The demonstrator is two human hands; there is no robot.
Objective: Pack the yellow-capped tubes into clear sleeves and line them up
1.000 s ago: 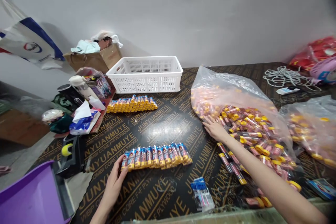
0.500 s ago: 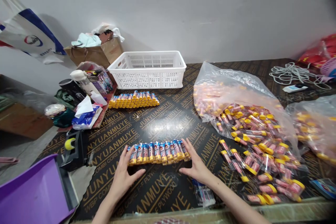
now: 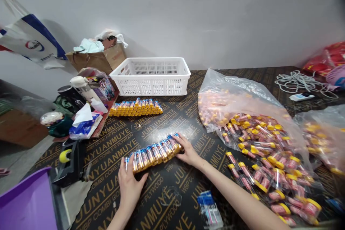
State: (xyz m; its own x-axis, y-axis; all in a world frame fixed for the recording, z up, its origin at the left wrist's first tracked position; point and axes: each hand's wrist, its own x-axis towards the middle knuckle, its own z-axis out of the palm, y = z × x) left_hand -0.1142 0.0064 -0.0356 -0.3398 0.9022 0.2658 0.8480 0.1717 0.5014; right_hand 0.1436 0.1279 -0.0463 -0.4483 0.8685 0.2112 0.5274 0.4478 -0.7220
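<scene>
A row of small blue-and-yellow tubes (image 3: 153,153) lies slanted across the dark plywood table, its right end farther back. My left hand (image 3: 131,183) holds the left end, fingers on the far side and thumb apart on the near side. At the right end, my right hand (image 3: 187,150) grips the tubes between its fingers and thumb. A stacked group of similar tubes (image 3: 136,107) stands behind, in front of a white basket (image 3: 153,84). Right of my right arm, pink tubes with yellow caps (image 3: 269,151) spill from a clear plastic bag (image 3: 229,97).
A tape dispenser (image 3: 70,161) and purple dustpan (image 3: 29,201) are at the left. Bottles, tissues and a paper bag (image 3: 94,59) stand farther back. A clear packet (image 3: 209,210) lies near the front edge; a white cord (image 3: 299,82) lies back right.
The tube row has turned: its right end moved back and left with my right hand, its left end slightly nearer and left. The packet near my right forearm is now more exposed.
</scene>
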